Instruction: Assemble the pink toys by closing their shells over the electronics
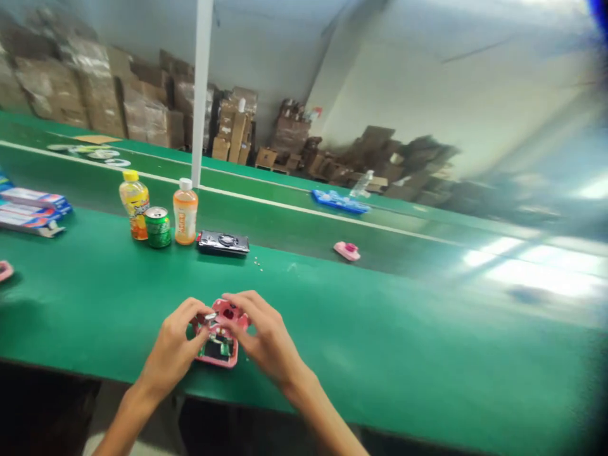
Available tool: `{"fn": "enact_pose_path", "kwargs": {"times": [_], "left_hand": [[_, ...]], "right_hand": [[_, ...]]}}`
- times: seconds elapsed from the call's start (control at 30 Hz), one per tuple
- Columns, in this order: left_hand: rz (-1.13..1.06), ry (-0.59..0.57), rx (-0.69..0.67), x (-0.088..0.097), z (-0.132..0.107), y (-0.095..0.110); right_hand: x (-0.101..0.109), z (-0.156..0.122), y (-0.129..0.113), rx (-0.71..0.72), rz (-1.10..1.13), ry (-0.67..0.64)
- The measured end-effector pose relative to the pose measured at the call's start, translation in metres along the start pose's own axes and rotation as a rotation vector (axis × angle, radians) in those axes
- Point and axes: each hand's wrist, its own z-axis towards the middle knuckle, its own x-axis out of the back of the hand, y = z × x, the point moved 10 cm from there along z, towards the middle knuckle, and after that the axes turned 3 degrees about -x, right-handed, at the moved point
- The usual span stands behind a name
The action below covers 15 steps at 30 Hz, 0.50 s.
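A pink plastic casing (232, 361) lies open on the green table near its front edge, with a green circuit board and a dark rectangular part (215, 350) inside. My right hand (266, 329) grips a pink cover piece (228, 311) between thumb and fingers; the cover has a dark round opening and stands tilted over the back of the casing. On the left, my left hand (178, 335) pinches a small silvery part (209, 316) beside the cover. Its exact kind is too small to make out. My fingers hide the casing's left and upper right edges.
Behind my hands stand a yellow-capped bottle (134, 206), a green can (158, 228), a white-capped orange bottle (185, 212) and a black device (223, 243). A pink piece (347, 251) and a blue tray (339, 201) lie farther back. Flat boxes (31, 212) lie left.
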Motion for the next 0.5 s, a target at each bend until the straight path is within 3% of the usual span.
{"fn": "enact_pose_path", "kwargs": {"times": [0.13, 0.23, 0.37, 0.5], "left_hand": [[-0.013, -0.005, -0.004, -0.006, -0.005, 0.000], [-0.125, -0.170, 0.085, -0.016, -0.010, -0.011], [-0.268, -0.277, 0.180, -0.021, -0.015, -0.017], [-0.435, -0.331, 0.245, -0.029, -0.017, -0.018]], "right_hand": [[-0.018, -0.005, -0.027, 0.154, -0.038, -0.050], [-0.015, -0.019, -0.023, 0.209, 0.093, -0.003], [-0.013, -0.034, -0.010, 0.173, 0.184, -0.052], [-0.015, -0.023, -0.007, 0.071, 0.244, -0.175]]}}
